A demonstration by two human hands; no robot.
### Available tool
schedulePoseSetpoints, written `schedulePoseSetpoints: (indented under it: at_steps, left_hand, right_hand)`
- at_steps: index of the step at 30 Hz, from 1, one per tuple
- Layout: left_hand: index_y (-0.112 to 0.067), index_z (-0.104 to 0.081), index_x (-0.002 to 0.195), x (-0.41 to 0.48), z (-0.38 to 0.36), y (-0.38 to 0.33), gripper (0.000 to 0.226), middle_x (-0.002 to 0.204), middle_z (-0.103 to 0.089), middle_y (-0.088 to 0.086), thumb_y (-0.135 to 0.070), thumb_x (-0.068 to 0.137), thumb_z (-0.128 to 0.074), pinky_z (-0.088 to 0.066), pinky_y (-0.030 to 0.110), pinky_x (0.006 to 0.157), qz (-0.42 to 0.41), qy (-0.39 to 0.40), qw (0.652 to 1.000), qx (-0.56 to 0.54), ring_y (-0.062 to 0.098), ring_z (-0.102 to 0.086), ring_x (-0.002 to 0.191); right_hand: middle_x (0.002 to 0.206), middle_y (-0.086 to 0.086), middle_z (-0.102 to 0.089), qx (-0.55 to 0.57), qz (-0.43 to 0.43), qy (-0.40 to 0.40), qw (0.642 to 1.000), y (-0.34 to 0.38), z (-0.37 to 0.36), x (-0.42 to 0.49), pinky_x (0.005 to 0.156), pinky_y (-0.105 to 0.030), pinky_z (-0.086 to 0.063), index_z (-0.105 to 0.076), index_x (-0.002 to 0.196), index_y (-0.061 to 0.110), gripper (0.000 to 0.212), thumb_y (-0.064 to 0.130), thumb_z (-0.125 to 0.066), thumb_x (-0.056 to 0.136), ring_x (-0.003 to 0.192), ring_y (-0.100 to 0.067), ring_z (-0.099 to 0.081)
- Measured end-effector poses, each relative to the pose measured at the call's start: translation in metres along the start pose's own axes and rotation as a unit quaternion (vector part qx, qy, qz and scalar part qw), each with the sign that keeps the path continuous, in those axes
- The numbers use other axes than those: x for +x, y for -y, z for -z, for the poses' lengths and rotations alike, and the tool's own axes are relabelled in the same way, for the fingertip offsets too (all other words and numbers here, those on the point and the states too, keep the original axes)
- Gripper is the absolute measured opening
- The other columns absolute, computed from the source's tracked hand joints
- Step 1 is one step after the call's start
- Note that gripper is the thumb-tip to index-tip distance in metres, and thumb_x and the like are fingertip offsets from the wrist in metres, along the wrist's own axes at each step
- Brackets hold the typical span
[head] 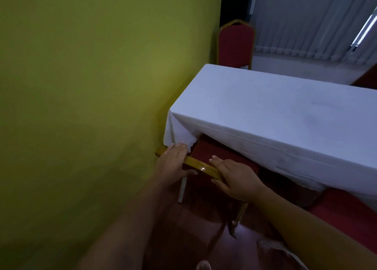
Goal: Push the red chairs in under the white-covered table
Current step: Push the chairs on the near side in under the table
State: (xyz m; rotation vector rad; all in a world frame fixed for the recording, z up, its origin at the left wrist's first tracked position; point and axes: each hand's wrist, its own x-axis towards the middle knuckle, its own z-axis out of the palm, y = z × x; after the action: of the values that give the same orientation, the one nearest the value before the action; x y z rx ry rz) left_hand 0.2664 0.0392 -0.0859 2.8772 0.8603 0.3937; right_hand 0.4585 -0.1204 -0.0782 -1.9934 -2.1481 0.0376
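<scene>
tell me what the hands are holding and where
Both hold the near red chair by the gold top rail of its backrest: left hand near the rail's left end, right hand toward its right.

Red chair (212,153) half under white-covered table (265,110); second chair (235,45) behind.

No text, label, brand, number or sign can be read anywhere in this view; every surface that shows is plain and unmarked.
</scene>
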Motion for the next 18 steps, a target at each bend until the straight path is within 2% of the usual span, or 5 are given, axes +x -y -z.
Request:
schedulePoseSetpoints:
  at_steps: [4, 8, 11, 14, 18]
  left_hand:
    - [-0.008, -0.053, 0.125, 0.012, 0.004, 0.004, 0.093, 0.129, -0.057, 0.011, -0.070, 0.057, -0.071, -0.034, 0.041, 0.107, 0.000, 0.001, 0.999, -0.044, 0.026, -0.048, 0.126]
    - [-0.008, -0.053, 0.126, 0.014, 0.002, 0.010, 0.095, 0.124, -0.061, 0.009, -0.075, 0.058, -0.065, -0.040, 0.041, 0.101, -0.026, -0.022, 0.998, -0.061, 0.027, -0.053, 0.119]
    - [-0.015, -0.061, 0.109, 0.016, 0.001, 0.015, 0.082, 0.101, -0.068, 0.002, -0.080, 0.058, -0.061, -0.048, 0.035, 0.078, -0.013, -0.019, 1.000, -0.017, 0.021, -0.062, 0.094]
    - [-0.017, -0.059, 0.080, 0.019, -0.001, 0.014, 0.074, 0.071, -0.064, -0.001, -0.087, 0.057, -0.049, -0.044, 0.030, 0.055, -0.020, -0.035, 0.999, 0.014, 0.019, -0.061, 0.063]
    - [-0.015, -0.066, 0.085, 0.026, -0.005, -0.003, 0.079, 0.072, -0.069, 0.000, -0.086, 0.058, -0.045, -0.049, 0.028, 0.055, -0.026, -0.059, 0.998, 0.021, 0.019, -0.066, 0.064]
  right_hand:
    - [0.148, -0.005, -0.042, 0.017, -0.108, -0.042, 0.993, 0.018, -0.007, -0.002, 0.097, -0.035, -0.044, -0.042, 0.142, 0.017, 0.080, 0.072, -0.020, 0.088, 0.123, -0.022, -0.051]
    - [0.147, -0.002, -0.044, 0.081, -0.263, -0.104, 0.956, 0.040, -0.016, 0.005, 0.102, -0.034, -0.039, -0.045, 0.140, 0.018, 0.084, 0.071, -0.005, 0.088, 0.130, -0.021, -0.046]
    - [0.144, 0.000, -0.049, 0.072, -0.238, -0.090, 0.964, 0.034, -0.013, 0.007, 0.092, -0.035, -0.048, -0.050, 0.137, 0.019, 0.081, 0.068, -0.005, 0.090, 0.127, -0.019, -0.050]
    - [0.139, 0.001, -0.054, 0.056, -0.230, -0.089, 0.968, 0.027, -0.013, 0.005, 0.081, -0.034, -0.054, -0.054, 0.133, 0.019, 0.075, 0.064, -0.009, 0.093, 0.121, -0.019, -0.056]
    - [0.138, 0.000, -0.055, 0.041, -0.222, -0.074, 0.971, 0.006, -0.011, -0.001, 0.084, -0.033, -0.053, -0.053, 0.134, 0.019, 0.075, 0.062, -0.008, 0.094, 0.121, -0.020, -0.056]
